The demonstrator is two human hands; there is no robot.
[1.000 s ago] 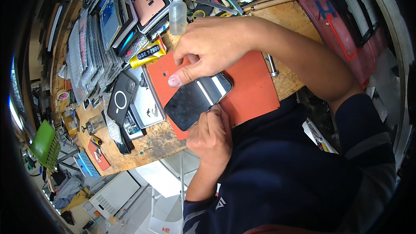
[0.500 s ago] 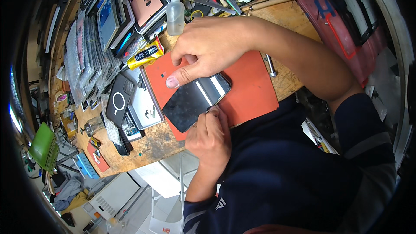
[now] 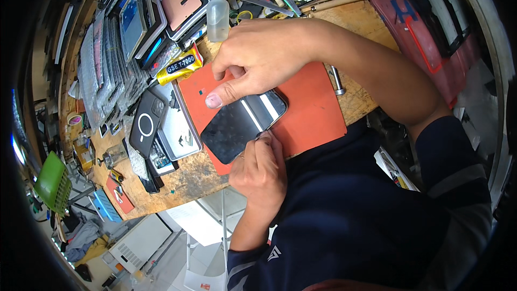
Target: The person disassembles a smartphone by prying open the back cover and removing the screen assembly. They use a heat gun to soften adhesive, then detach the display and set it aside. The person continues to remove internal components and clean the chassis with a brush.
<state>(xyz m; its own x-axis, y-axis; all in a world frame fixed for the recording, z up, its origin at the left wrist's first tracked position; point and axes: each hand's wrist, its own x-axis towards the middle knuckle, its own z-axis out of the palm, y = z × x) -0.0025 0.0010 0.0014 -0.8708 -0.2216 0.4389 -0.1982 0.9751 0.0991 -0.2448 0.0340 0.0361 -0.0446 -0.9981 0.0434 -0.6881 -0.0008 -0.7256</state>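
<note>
A black smartphone (image 3: 229, 132), its glossy dark screen up, lies slanted on an orange-red mat (image 3: 318, 110). At its near long edge my left hand (image 3: 259, 170) is closed in a pinch; the fingertips meet the edge, and they hide whatever is between them. My right hand (image 3: 258, 59) arches over the far side of the phone, thumb stretched out toward its far edge and fingers loosely bent apart from the thumb. Nothing shows in its grasp. Whether that thumb touches the phone, I cannot tell.
Beyond the mat are a yellow tube (image 3: 180, 66) and a clear squeeze bottle (image 3: 217, 19). Left of it sit a white tray (image 3: 180, 129) with small parts and a black phone case (image 3: 146, 121). Bubble-wrapped packs (image 3: 107, 64) are stacked farther left. Tools crowd the back.
</note>
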